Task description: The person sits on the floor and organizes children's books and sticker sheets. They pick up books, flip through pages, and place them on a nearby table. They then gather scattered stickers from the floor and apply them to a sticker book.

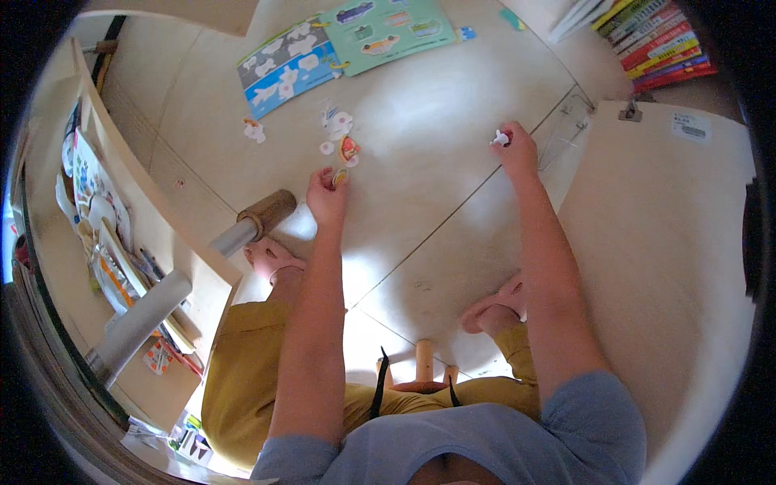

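Observation:
My left hand (327,197) is low over the tiled floor and holds a small round yellowish cutout (339,177) at its fingertips. Farther right, my right hand (518,151) grips a small white cutout (501,138). Just beyond the left hand lie a red and yellow cutout (348,148) and several small white pieces (339,123). Another small cutout (254,130) rests farther left. Beyond them lies a ring-bound activity book (388,30), spread with a green page of vehicle pictures and a blue and grey page (287,68) bearing white shapes.
A wooden shelf unit (151,200) with stationery and a metal leg (142,327) stands at the left. A brown cylindrical foot (267,214) is near my left hand. At the right are a pale board (655,212) with a binder clip (630,112) and a row of books (661,45).

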A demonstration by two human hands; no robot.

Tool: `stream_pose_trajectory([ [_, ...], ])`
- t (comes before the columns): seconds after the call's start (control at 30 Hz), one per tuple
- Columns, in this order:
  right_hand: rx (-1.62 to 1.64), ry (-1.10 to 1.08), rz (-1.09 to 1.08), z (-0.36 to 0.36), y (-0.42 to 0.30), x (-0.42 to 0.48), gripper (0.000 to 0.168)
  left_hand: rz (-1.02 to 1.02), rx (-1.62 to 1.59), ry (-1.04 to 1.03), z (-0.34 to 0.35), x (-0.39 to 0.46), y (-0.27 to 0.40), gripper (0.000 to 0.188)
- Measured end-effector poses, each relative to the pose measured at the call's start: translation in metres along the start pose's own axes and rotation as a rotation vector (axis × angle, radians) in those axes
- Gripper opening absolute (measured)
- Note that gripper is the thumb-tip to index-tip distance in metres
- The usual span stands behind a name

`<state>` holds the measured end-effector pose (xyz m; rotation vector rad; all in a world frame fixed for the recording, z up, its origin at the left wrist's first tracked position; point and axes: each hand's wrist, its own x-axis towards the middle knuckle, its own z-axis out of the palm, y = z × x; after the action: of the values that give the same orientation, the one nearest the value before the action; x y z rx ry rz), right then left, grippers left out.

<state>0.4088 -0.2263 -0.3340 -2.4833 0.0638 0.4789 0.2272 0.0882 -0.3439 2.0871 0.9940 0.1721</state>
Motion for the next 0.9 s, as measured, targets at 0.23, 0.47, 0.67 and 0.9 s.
stream_pose_trajectory([
  [0.23,0.465,-0.42,-0.109,0.045,-0.04,-0.011,0.032,-0.079,0.177,-0.095,-0.007,0.032,0.036,0.044],
  [0.47,0.265,-0.311,-0.447,0.105,-0.14,-0.039,0.028,-0.033,0.35,-0.157,-0.011,0.048,0.03,0.036],
  [0.67,-0.073,-0.329,-0.539,0.139,-0.172,-0.043,0.026,0.074,0.44,-0.178,-0.009,0.048,0.028,0.033],
  [0.9,-0.181,-0.315,-0.533,0.141,-0.184,-0.049,0.014,0.201,0.375,-0.135,-0.003,0.041,0.037,0.032],
])
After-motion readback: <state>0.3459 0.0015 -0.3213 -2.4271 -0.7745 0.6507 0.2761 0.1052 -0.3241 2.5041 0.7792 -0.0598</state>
